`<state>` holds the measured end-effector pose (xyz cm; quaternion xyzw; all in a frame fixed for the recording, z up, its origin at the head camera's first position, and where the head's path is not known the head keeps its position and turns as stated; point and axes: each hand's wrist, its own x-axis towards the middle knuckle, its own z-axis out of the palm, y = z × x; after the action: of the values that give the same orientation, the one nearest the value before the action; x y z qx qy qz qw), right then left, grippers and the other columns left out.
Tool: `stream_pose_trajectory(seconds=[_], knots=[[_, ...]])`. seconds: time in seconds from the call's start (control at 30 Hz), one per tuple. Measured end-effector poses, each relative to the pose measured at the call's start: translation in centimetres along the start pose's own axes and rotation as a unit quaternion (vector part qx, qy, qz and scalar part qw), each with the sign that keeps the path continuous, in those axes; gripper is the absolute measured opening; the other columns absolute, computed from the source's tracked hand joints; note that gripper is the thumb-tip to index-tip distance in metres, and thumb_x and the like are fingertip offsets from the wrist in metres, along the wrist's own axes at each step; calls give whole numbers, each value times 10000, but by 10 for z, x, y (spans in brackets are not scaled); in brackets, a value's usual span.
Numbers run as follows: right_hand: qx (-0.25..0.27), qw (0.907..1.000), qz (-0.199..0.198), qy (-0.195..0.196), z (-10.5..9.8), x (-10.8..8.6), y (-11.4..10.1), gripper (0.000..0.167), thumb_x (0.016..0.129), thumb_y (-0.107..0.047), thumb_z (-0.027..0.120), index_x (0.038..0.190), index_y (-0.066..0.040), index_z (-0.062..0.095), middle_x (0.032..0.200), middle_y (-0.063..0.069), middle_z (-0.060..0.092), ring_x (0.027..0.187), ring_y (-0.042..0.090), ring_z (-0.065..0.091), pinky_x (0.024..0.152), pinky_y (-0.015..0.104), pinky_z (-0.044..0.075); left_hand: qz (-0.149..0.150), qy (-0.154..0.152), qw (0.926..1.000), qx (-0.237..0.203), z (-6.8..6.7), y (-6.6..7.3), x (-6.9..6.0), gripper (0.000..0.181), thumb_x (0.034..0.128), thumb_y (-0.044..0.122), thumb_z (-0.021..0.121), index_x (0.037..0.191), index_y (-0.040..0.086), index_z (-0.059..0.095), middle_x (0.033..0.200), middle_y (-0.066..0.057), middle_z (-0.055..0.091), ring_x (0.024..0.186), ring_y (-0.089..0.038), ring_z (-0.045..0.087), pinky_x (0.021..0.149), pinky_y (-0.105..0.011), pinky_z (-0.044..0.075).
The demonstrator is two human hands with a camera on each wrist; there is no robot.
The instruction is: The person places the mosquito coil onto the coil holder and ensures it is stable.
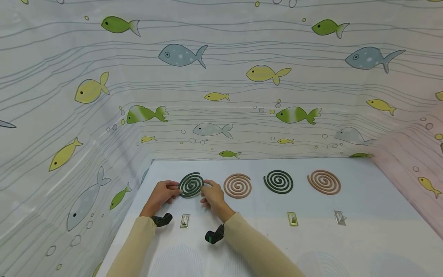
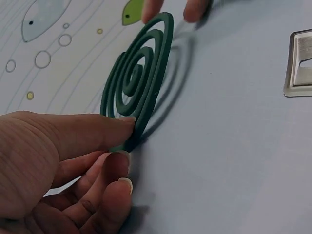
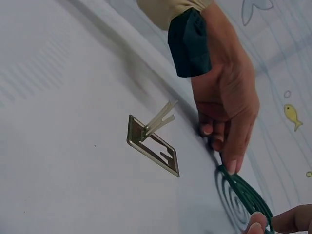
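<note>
A green mosquito coil (image 1: 191,186) is held up on edge between my hands, tilted above the table. My left hand (image 1: 164,194) pinches its left rim, thumb on one face and fingertips behind, as the left wrist view shows on the coil (image 2: 162,53). On the opposite rim, my right hand (image 1: 213,196) pinches the coil between thumb and finger; only those fingertips (image 3: 258,219) show in the right wrist view. A metal coil stand (image 1: 185,221) with a raised, forked prong lies nearer to me, between my wrists.
Rightward in the back row lie a brown coil (image 1: 237,186), another green coil (image 1: 278,182) and another brown coil (image 1: 324,182). Nearer are a gold stand (image 1: 292,218) and a silver stand (image 1: 340,217); my right wrist mostly hides another. Fish-patterned sheeting (image 1: 242,127) walls the table's back and sides.
</note>
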<state>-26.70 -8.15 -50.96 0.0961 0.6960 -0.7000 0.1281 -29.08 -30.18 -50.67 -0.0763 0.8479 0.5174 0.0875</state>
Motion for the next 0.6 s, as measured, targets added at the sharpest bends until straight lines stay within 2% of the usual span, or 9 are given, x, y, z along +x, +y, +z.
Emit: stream_pose_trajectory(seconds=[0.17,0.3,0.43,0.6], knots=[[274,9992,-212,207,4,0,-1,405,982,-131,671,1382,-108,605,942,134,754,478,121,626,394,232,467,-40,-15,10000,-5,-1,-2,-1,497,877,125,832,1293,-44,620,1041,-99,661,716,-160,592,562,-273,504],[545,9976,-239,360,3,1,0,373,970,-128,723,1326,-70,628,919,161,762,487,114,605,417,229,462,-34,-111,9998,147,-2,0,-2,466,887,177,834,1255,-27,634,1061,-100,665,738,-166,595,605,-284,516],[716,9962,-152,465,1,1,-2,348,952,-95,738,1290,-50,668,916,160,765,499,100,550,440,214,450,-29,-200,9997,160,-2,2,-5,441,900,189,824,1243,-8,629,1041,-110,672,805,-188,631,631,-301,529],[935,9943,-10,509,0,-1,-5,333,939,-86,755,1267,-60,706,900,141,772,501,90,511,438,199,441,-81,-248,9996,-77,-5,1,-10,481,932,239,794,1320,45,586,1015,-117,674,781,-219,648,630,-323,538]])
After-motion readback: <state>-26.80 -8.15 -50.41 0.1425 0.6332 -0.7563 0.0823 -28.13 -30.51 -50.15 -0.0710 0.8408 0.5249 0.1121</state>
